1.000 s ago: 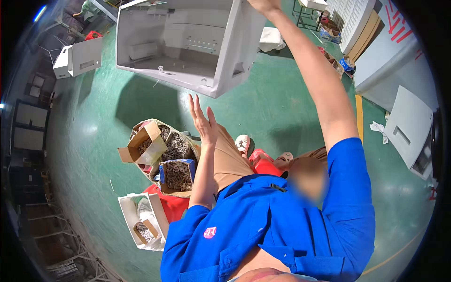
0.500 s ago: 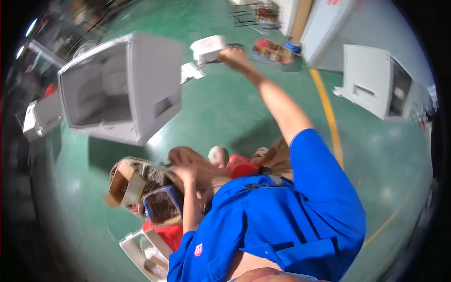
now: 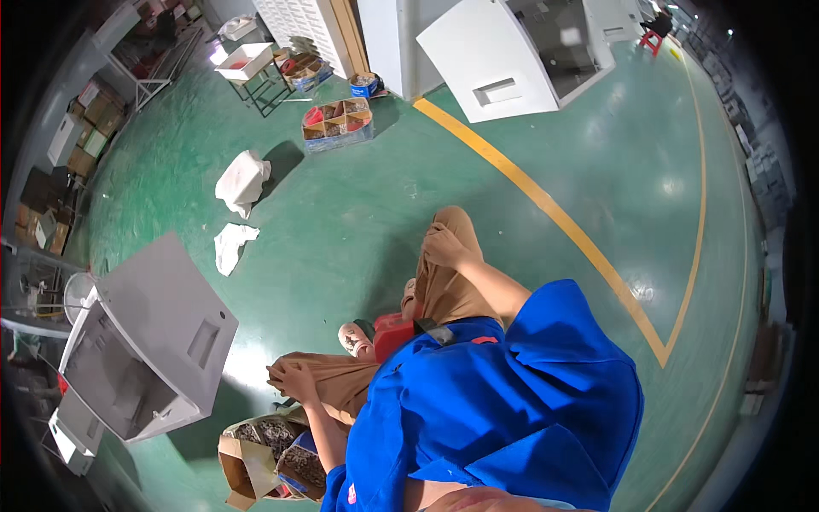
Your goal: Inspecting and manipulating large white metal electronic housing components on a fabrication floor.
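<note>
My left hand rests on my left knee, its fingers apart and holding nothing that shows. On my other knee lies my right hand, fingers curled in; whether something small is in them is hidden. Brown trousers cover both legs, and between them a red stool or seat shows. Beside my left forearm stands a container of small hardware, with an open cardboard box and a blue-edged box. Left of my knee is a large pale cabinet with an open front.
A white cloth-draped block and a crumpled white cloth lie on the green floor. Farther off are a divided parts tray, a small table with a white bin and another white cabinet. A yellow line crosses the floor.
My right hand has come back from beside the white block to my right knee. My left hand stays at the left knee. The view has turned right.
</note>
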The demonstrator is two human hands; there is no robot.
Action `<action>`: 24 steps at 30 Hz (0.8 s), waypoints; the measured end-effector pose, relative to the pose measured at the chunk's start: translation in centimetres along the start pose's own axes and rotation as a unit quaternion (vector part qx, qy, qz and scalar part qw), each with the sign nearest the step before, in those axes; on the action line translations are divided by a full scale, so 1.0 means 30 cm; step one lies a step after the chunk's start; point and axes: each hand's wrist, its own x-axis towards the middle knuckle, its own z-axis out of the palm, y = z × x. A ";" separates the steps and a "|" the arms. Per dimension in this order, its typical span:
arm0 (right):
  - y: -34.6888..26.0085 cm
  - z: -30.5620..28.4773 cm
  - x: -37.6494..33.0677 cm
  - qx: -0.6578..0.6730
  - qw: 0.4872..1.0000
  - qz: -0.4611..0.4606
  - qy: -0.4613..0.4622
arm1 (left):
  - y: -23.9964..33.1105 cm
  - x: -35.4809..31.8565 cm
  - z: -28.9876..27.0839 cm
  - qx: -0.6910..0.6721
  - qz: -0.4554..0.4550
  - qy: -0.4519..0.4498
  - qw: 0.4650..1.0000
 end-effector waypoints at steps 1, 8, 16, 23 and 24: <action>-0.029 -0.014 0.003 -0.013 1.000 0.019 -0.003 | 0.003 0.007 0.001 -0.006 0.001 -0.001 1.000; -0.083 0.010 0.063 0.036 0.997 0.004 -0.071 | -0.045 -0.007 0.037 -0.028 -0.018 -0.043 0.999; 0.316 -0.658 0.224 0.363 0.845 0.196 0.340 | -0.075 -0.058 0.011 -0.038 -0.032 -0.039 0.998; 0.886 -1.136 0.455 0.155 0.719 0.172 0.655 | -0.024 -0.017 0.029 -0.035 0.011 -0.014 0.999; 0.977 -1.161 0.494 0.180 0.735 0.243 0.607 | -0.008 -0.012 0.032 -0.040 0.015 -0.009 0.999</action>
